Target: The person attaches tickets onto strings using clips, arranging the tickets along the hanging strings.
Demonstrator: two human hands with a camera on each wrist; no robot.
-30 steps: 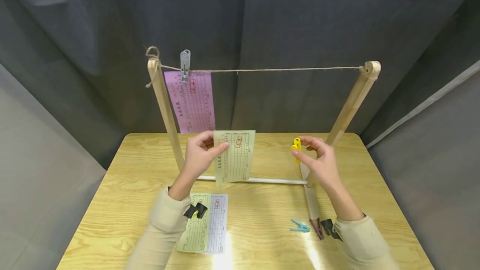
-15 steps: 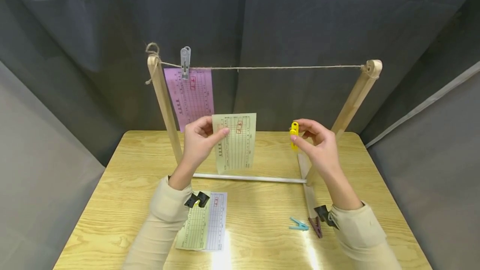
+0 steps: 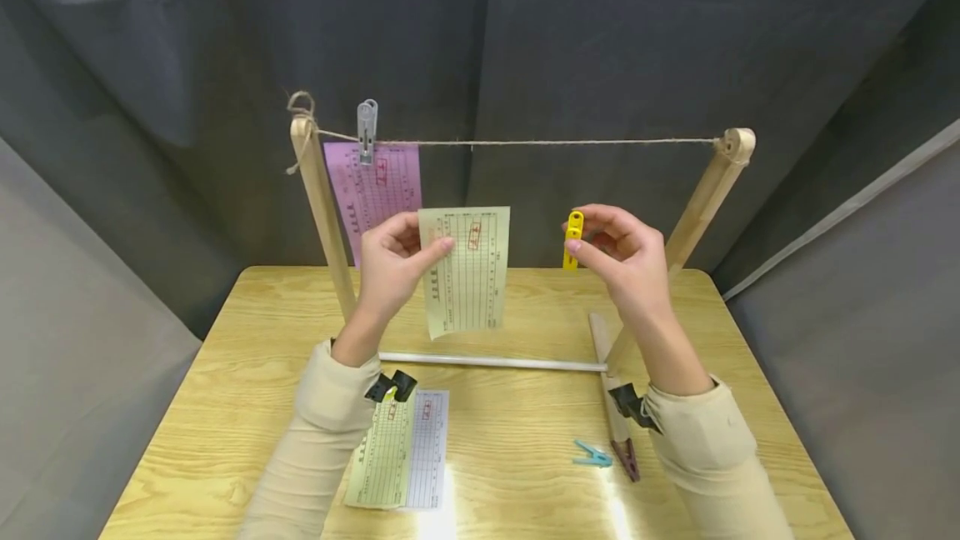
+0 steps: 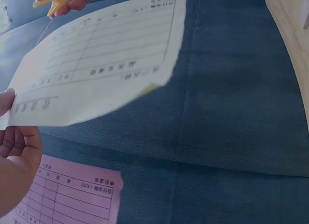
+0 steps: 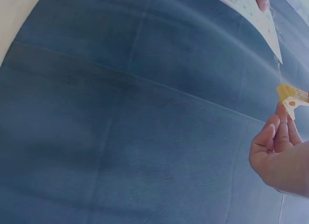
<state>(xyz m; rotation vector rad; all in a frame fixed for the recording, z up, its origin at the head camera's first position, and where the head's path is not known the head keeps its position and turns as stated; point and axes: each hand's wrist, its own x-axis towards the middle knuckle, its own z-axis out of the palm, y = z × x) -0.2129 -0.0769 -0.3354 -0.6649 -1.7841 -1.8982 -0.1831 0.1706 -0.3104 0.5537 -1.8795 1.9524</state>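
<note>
My left hand (image 3: 393,265) pinches a pale yellow-green printed form (image 3: 468,273) by its left edge, thumb in front. The form hangs below the string (image 3: 525,142), apart from it; the left wrist view shows the same paper (image 4: 111,55) with a curled edge. My right hand (image 3: 626,261) holds a yellow clothespin (image 3: 573,240) between thumb and fingers, right of the form and also below the string. The clothespin (image 5: 289,96) shows at the right in the right wrist view. Behind my left hand, a pink form (image 3: 378,182) hangs from the string under a grey clothespin (image 3: 367,132).
Wooden posts, left (image 3: 322,215) and right (image 3: 708,198), carry the string. A white bar (image 3: 495,362) runs low between them. On the table (image 3: 517,473) lie another yellow-green form (image 3: 382,457), a white form (image 3: 427,457), a blue clothespin (image 3: 594,454) and a dark purple clothespin (image 3: 626,458).
Both hands have risen toward the string, carrying the yellow-green form and the yellow clothespin. The right hand has also shifted left, nearer the form. Both grips stay the same.
</note>
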